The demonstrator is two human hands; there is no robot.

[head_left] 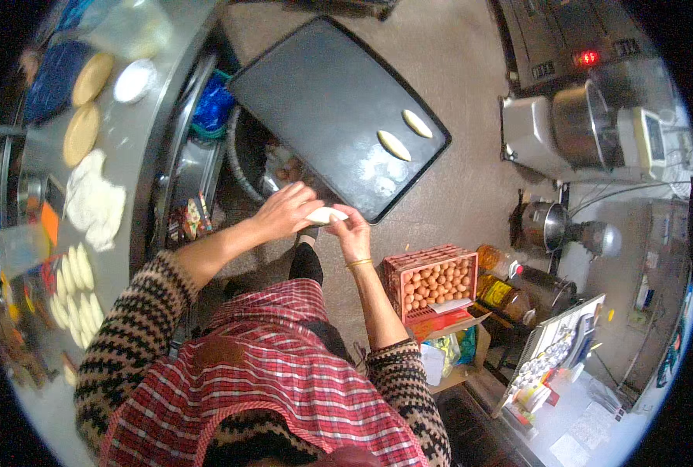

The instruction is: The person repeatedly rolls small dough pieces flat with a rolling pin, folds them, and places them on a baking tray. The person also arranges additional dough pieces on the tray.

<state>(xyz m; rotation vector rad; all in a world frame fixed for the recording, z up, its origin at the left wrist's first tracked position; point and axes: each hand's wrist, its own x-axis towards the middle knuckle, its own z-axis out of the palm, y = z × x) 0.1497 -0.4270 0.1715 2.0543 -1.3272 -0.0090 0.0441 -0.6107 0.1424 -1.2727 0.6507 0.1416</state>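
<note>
A short, pale piece of shaped dough (326, 215) is held between my two hands, in front of my apron. My left hand (288, 209) grips its left end, while the fingers and thumb of my right hand (351, 229) pinch the right end. Just beyond my hands is a large black baking tray (329, 82). Two spindle-shaped dough pieces, one nearer (394, 145) and one farther (417, 124), lie apart near the tray's right corner. A whitish smear (384, 173) marks the tray surface close to them.
On the left worktop (142, 134) are several dough rolls (78, 292), a white cloth-like heap (97, 198) and a white bowl (135, 81). A red crate (390, 274) of eggs stands right of my right forearm, with oil bottles (504, 292) beside it. Mixers (580, 125) line the right side.
</note>
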